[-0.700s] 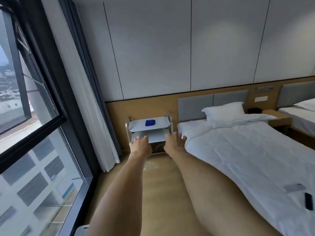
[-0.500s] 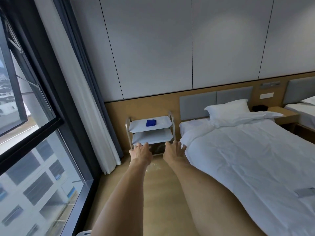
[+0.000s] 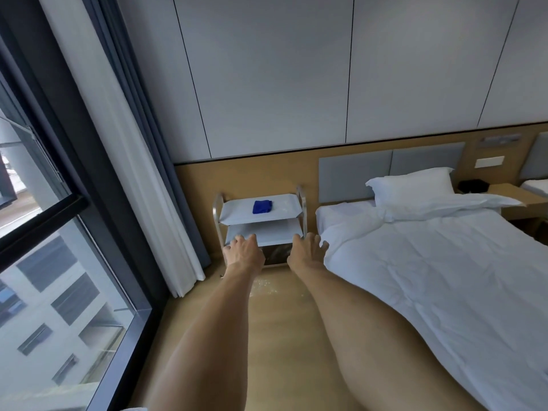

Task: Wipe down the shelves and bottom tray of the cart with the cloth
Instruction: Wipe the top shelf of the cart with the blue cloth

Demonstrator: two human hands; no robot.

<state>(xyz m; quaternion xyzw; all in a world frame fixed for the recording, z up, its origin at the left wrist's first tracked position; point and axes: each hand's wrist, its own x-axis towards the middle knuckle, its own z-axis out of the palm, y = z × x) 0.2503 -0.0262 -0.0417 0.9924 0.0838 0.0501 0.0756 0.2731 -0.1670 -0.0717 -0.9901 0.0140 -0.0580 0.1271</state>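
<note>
A small metal cart (image 3: 302,215) with white shelves stands against the wooden wall panel, between the curtain and the bed. A folded blue cloth (image 3: 262,206) lies on its top shelf. A second white shelf sits below, and a dark bottom tray (image 3: 277,254) shows between my hands. My left hand (image 3: 243,251) and my right hand (image 3: 307,251) are stretched out towards the cart's lower part, fingers apart, holding nothing. Both hands are well short of the cloth.
A bed (image 3: 444,277) with white duvet and pillow fills the right side, close to the cart. White and grey curtains (image 3: 166,232) and a large window (image 3: 59,262) line the left. Wooden floor (image 3: 281,336) runs between, with pale specks near the cart.
The view has moved closer to the cart and turned a little left. Both arms stay stretched forward with hands open; the cloth has not moved.
</note>
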